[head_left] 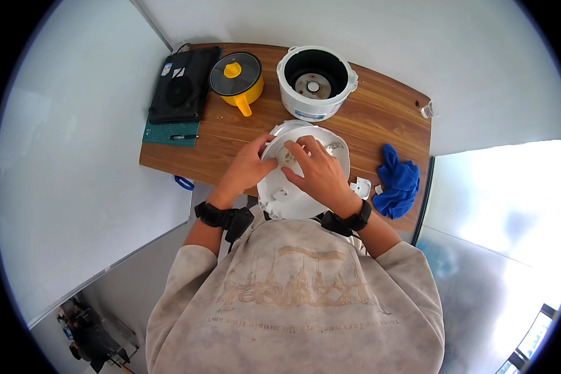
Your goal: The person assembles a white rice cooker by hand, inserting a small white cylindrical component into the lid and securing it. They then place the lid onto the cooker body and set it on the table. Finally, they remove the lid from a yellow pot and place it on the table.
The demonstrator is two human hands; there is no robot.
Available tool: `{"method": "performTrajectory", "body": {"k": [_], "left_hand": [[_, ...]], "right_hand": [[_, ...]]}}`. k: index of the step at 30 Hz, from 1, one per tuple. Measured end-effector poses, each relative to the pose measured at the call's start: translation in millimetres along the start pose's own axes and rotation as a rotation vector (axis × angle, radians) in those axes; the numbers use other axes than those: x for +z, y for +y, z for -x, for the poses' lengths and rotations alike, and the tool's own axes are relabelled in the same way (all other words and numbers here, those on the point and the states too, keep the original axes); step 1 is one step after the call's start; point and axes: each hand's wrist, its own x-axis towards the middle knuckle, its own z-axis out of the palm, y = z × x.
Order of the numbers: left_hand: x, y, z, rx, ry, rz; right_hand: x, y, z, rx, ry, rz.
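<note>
A white round rice cooker lid (302, 196) lies tilted in front of me at the table's near edge, its hollow side up. My left hand (249, 165) is closed on its left rim, with the thumb over the inner side. Bent over the inside of the lid is my right hand (321, 171), its thumb and fingertips around a small round off-white part (287, 158). The fingers partly cover that part. Behind the lid stands the white rice cooker body (302, 107), uncovered, with a dark inside and a metal plate at the bottom.
A yellow pot (249, 93) with a dark lid stands left of the cooker body. Farther left, a black flat appliance (184, 87) sits by a green cutting mat (159, 133) with a pen (182, 136). On the right are a blue cloth (397, 181) and a small white piece (360, 187).
</note>
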Motion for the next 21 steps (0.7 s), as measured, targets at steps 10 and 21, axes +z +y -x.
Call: {"method": "performTrajectory", "body": {"k": [10, 21], "left_hand": [[1.1, 7.8, 2.5, -0.018, -0.006, -0.025], [2.6, 7.6, 2.7, 0.038, 0.001, -0.073]], "right_hand": [[-1.7, -1.9, 1.6, -0.058, 0.042, -0.063], [5.4, -10.6, 6.7, -0.030, 0.066, 0.194]]}}
